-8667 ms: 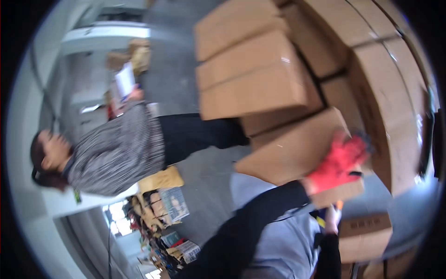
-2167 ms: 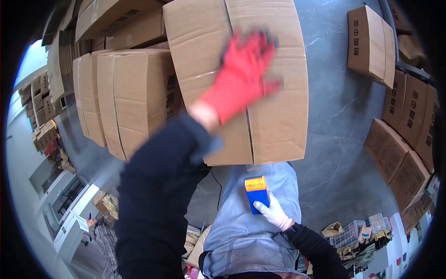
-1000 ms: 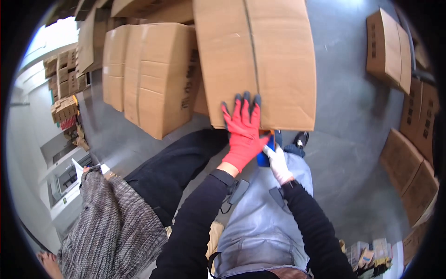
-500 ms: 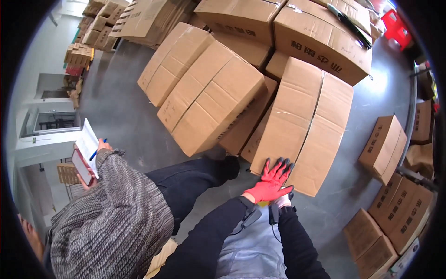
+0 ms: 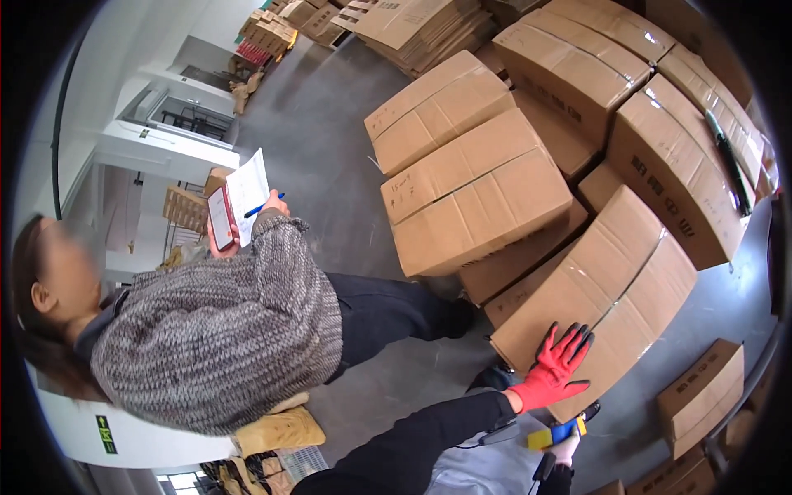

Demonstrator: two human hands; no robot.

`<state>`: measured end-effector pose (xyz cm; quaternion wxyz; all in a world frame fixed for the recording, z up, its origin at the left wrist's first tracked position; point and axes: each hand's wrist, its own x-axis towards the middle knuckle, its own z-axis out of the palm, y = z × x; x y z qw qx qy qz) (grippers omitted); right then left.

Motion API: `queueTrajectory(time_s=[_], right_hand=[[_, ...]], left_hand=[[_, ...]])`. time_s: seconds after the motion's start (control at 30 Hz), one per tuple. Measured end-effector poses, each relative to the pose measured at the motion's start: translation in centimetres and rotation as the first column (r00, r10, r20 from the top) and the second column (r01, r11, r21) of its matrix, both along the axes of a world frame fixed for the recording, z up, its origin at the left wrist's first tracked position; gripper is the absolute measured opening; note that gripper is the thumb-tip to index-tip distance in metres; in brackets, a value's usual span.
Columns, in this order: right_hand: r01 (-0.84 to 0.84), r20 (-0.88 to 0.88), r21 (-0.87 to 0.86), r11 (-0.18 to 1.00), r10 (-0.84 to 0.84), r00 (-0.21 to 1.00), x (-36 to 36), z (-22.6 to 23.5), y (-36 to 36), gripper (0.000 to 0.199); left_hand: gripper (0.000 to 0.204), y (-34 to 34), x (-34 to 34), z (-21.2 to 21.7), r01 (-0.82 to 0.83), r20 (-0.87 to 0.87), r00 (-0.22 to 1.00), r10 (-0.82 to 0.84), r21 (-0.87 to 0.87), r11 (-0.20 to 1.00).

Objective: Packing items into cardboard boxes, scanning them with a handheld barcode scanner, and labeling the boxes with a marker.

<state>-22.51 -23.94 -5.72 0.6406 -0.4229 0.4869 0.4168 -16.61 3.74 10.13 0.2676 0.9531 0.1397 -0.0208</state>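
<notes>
My left hand (image 5: 551, 375), in a red glove with dark fingertips, lies spread on the near end of a large brown carton (image 5: 606, 268). A dark strap or seam runs along the carton's top. Below that hand, my right hand (image 5: 566, 448) in a pale glove is closed on a small yellow-and-blue handheld device (image 5: 558, 434). I cannot make out what kind of device it is. The right-hand fingers are partly hidden behind it.
At left, a person in a grey knit sweater (image 5: 223, 338) writes with a blue pen (image 5: 264, 205) on papers beside a red-cased phone (image 5: 221, 216). More strapped cartons (image 5: 483, 194) are stacked ahead. One carton (image 5: 701, 396) stands on the floor at right.
My view has swung left, so the cartons sit further right. The right hand, earlier mostly hidden beneath the left, now shows with the yellow-and-blue device. My left hand stays on the carton.
</notes>
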Motion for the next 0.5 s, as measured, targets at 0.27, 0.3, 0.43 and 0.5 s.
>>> queueTrajectory(time_s=[0.27, 0.3, 0.43, 0.5], right_hand=[[0.069, 0.153, 0.027, 0.997, -0.073, 0.986, 14.5, 9.3, -16.0, 0.034], [0.160, 0.147, 0.008, 0.987, -0.159, 0.976, 16.0, 11.3, -17.3, 0.028], [-0.106, 0.288, -0.362, 0.926, 0.220, 0.932, 21.7, 18.7, -24.0, 0.038], [-0.066, 0.343, -0.320, 0.945, 0.181, 0.922, 24.1, 23.8, -23.3, 0.035]], left_hand=[[0.108, -3.2, 2.8, -3.2, -0.063, 0.010, 0.998, 0.062, 0.272, 0.960], [0.112, -3.1, 2.8, -2.8, -0.037, -0.033, 0.998, 0.045, 0.230, 0.972], [0.126, -3.3, 3.0, -1.2, 0.030, -0.141, 0.990, -0.006, 0.170, 0.985], [0.133, -4.1, 5.5, -0.3, 0.097, -0.277, 0.960, -0.046, 0.171, 0.980]])
